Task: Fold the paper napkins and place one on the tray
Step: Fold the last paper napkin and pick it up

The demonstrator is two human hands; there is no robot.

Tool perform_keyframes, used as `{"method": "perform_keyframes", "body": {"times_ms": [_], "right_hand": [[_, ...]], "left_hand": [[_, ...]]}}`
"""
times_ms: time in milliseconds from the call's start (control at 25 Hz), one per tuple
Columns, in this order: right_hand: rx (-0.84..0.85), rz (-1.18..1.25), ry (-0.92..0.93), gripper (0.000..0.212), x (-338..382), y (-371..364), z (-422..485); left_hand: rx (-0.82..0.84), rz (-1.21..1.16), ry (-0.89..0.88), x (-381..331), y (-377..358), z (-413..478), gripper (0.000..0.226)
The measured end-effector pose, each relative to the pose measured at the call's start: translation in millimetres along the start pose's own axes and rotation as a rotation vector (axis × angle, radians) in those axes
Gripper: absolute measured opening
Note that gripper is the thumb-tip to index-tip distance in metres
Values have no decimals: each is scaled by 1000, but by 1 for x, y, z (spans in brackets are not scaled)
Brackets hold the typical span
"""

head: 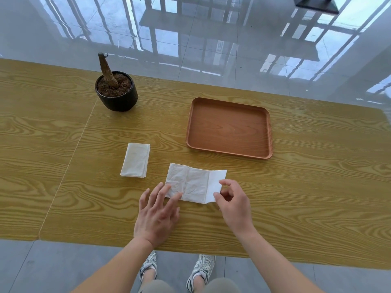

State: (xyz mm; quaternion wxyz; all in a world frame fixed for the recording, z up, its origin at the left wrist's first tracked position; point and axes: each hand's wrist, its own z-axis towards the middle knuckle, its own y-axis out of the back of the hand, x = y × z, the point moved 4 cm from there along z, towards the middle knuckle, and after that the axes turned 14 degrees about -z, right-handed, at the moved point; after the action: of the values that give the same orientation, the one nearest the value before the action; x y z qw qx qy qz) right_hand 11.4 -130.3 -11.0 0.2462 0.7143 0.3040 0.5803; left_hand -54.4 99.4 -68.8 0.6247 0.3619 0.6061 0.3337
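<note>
Judging by the tray (228,125), which holds nothing yet, we are midway: a folded napkin (135,160) lies off the tray's near left corner, and the open napkin (194,185) lies on the desk (317,187) just before the tray's near edge. Our left hand (157,212) rests straight fingers (167,191) on the end farther from the tray; our right hand (232,204) pinches the nearer flap. Folding and placing remain; the path to the tray looks free, the plant pot (116,96) well left.

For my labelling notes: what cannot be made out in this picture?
Head view:
- unfolded napkin, near-left corner: under the left hand.
- its right edge: partly behind the pinching right hand.
- napkin stack: layers too fine to count.
- dark object, top right: cut by the frame edge.
</note>
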Motion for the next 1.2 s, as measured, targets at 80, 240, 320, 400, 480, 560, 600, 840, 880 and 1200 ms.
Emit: {"method": "perform_keyframes", "body": {"times_ms": [80,240,320,400,480,560,600,840,880,1200], "right_hand": [[0,-33,76,38,12,-4,1],[84,-37,165,56,30,-16,3],[134,13,177,59,30,-20,3],[112,16,170,47,25,-20,4],[1,-132,201,27,15,-13,7],[-86,-346,329,22,9,-7,11],[-80,-448,416,26,8,-7,15],[102,-847,691,39,5,-21,23],[71,-855,680,38,5,-20,19],[-7,-731,571,38,3,-27,-9]], "left_hand": [[-6,-4,-3,0,0,-1,44],[-5,6,-9,1,0,0,44],[-8,11,-11,1,0,0,43],[-26,6,-14,0,1,0,42],[-43,3,-22,-1,1,-1,41],[-54,1,-26,-1,0,-1,42],[-59,1,-25,0,0,-1,45],[-95,1,-45,1,-1,-3,49],[-96,1,-54,1,-1,-3,48],[-78,38,-72,1,-3,-2,42]]}}
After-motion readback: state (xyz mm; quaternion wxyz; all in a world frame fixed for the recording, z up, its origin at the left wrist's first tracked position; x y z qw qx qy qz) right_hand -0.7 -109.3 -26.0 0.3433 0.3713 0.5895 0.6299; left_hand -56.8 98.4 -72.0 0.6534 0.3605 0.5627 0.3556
